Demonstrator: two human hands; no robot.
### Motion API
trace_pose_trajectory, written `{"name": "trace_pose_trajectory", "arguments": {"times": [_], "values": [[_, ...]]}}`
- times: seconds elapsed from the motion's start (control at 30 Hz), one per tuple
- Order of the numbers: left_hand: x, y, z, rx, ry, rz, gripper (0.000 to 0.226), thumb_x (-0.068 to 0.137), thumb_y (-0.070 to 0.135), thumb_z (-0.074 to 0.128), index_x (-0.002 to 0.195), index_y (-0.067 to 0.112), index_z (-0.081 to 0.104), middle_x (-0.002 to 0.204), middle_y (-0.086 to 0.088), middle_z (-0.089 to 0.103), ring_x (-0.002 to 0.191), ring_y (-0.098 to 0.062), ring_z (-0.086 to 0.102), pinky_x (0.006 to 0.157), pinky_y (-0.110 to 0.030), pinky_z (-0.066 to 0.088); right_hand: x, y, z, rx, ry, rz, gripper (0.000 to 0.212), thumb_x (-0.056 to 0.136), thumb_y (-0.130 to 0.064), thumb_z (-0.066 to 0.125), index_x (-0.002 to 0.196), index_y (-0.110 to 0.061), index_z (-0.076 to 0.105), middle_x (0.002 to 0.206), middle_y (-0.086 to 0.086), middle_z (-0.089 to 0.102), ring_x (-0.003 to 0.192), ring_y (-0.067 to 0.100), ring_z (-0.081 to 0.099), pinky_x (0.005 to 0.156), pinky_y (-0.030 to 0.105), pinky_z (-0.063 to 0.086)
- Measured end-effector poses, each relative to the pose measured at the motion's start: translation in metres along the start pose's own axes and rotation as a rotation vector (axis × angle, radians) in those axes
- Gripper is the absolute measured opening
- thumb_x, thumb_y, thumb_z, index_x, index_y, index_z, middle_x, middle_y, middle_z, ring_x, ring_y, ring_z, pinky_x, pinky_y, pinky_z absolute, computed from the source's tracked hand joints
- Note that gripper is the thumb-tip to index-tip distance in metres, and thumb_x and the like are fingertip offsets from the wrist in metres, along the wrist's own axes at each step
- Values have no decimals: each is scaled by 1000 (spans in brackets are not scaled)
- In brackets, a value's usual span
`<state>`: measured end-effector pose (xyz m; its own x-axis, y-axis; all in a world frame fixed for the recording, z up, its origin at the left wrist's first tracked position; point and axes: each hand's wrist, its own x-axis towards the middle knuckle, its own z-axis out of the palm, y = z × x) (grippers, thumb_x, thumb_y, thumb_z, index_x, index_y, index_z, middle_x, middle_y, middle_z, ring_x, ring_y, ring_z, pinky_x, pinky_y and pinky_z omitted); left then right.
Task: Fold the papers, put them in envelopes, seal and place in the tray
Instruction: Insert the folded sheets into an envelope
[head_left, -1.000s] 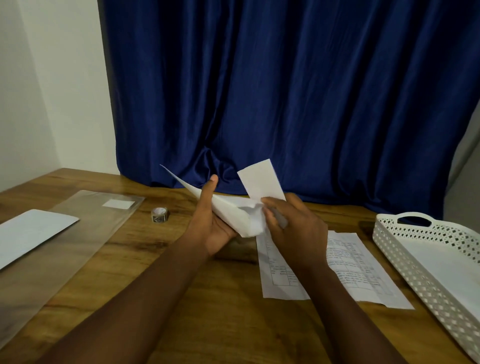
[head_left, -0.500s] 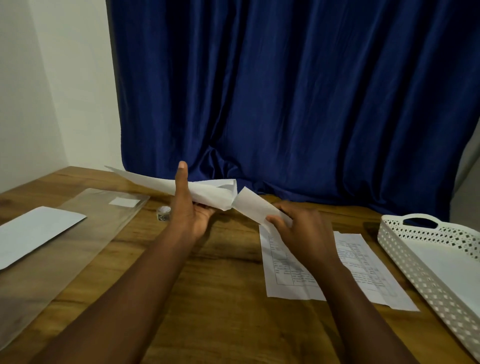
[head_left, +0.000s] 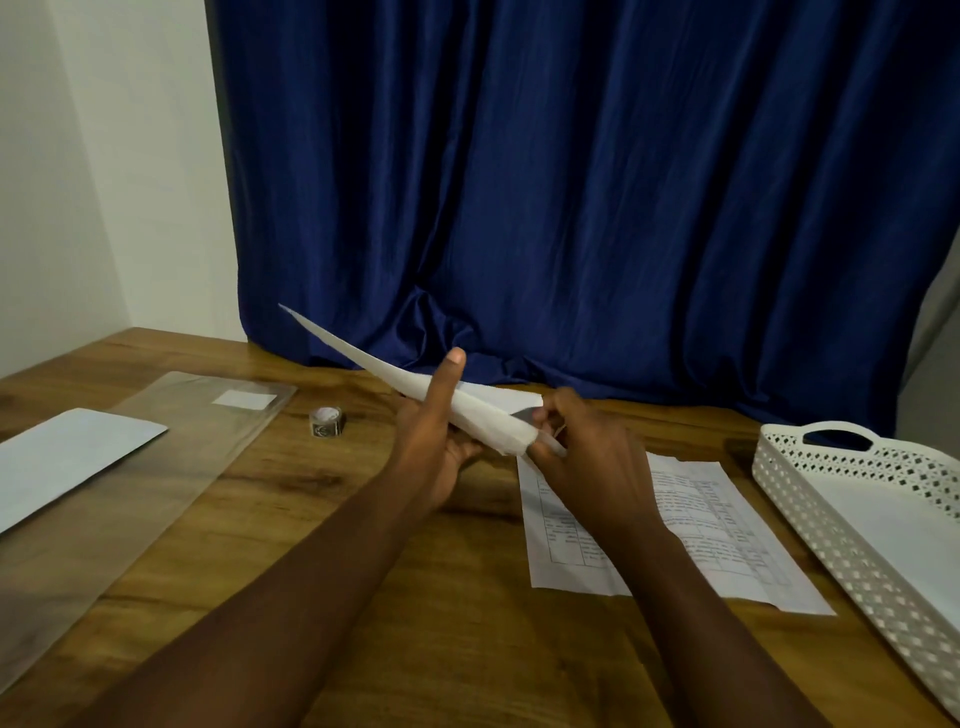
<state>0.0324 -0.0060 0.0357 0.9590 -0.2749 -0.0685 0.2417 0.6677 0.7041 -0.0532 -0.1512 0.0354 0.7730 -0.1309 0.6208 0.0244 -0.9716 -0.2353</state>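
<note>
A white envelope (head_left: 395, 376) is held above the table, edge-on and slanting up to the left. My left hand (head_left: 434, 441) grips it from below, thumb lying across its top. At its open right end my right hand (head_left: 582, 457) pinches a folded paper (head_left: 524, 413) that sits partly inside. Printed sheets (head_left: 701, 525) lie flat on the wooden table under my right wrist. A white perforated tray (head_left: 810, 483) stands at the right with a white envelope in it. One more white envelope (head_left: 67, 457) lies at the far left.
A clear plastic sleeve (head_left: 156, 467) with a small white label lies on the left half of the table. A small roll of tape (head_left: 326, 421) stands behind it. A blue curtain hangs along the table's far edge.
The folded paper, which stuck out of the envelope before, has gone further in. My hands have come together and the envelope has tilted up to the left.
</note>
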Motion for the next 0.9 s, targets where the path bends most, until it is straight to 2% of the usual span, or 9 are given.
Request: {"name": "trace_pose_trajectory", "arguments": {"times": [0.1,0.17,0.27,0.37,0.47,0.6,0.73,0.8,0.9], "values": [[1,-8,0,-61,52,-110,119,42,51,99,142,18,42,130,-21,65,112,-42,68,79,-69,57,-2,-1,0,6,-25,13,32,84,-29,74,95,-32,44,84,-15,57,74,7,59,57,24,49],[5,-11,-4,-111,89,-144,131,32,51,102,143,21,39,130,-22,64,111,-45,68,79,-74,54,-2,0,0,-32,-38,-33,32,84,-38,74,96,-34,45,84,-17,56,73,5,59,55,23,48],[8,-1,-8,-165,120,-119,138,26,49,103,145,23,37,131,-21,62,112,-44,66,79,-80,50,0,5,2,-93,-41,-70,39,82,-58,70,110,-40,49,94,-18,64,79,3,63,59,26,53],[13,19,-13,-209,174,-60,114,49,47,97,144,19,40,129,-18,62,113,-41,65,83,-79,50,0,9,-1,-110,-47,-61,54,80,-59,72,126,-41,49,109,-19,66,92,1,63,64,23,50],[22,37,-24,-257,203,-13,89,71,46,89,141,17,42,129,-19,63,111,-40,67,84,-76,52,0,11,-6,-73,-39,0,50,81,-52,74,125,-42,52,108,-19,64,86,-1,56,66,23,48],[24,45,-30,-279,197,-19,74,80,43,83,135,17,41,126,-19,61,111,-41,65,89,-75,50,3,12,-5,139,-52,173,34,85,-47,73,116,-41,60,98,-22,64,81,-1,61,68,26,56],[20,41,-24,-268,130,-52,65,82,45,81,129,17,46,126,-20,62,112,-39,66,92,-72,51,4,8,-6,364,-29,261,9,87,-42,73,88,-43,64,83,-22,65,77,0,63,74,33,60],[16,34,-19,-262,122,-75,67,82,43,81,131,16,44,124,-20,63,112,-38,65,92,-72,51,3,4,-4,468,7,237,15,84,-38,77,79,-45,65,87,-22,66,82,-1,64,77,30,59],[6,21,-7,-251,80,-116,68,81,40,81,132,15,44,123,-20,63,112,-38,64,84,-70,55,1,0,3,572,56,157,17,81,-34,81,83,-47,71,104,-21,64,98,-3,61,80,22,54]]}}
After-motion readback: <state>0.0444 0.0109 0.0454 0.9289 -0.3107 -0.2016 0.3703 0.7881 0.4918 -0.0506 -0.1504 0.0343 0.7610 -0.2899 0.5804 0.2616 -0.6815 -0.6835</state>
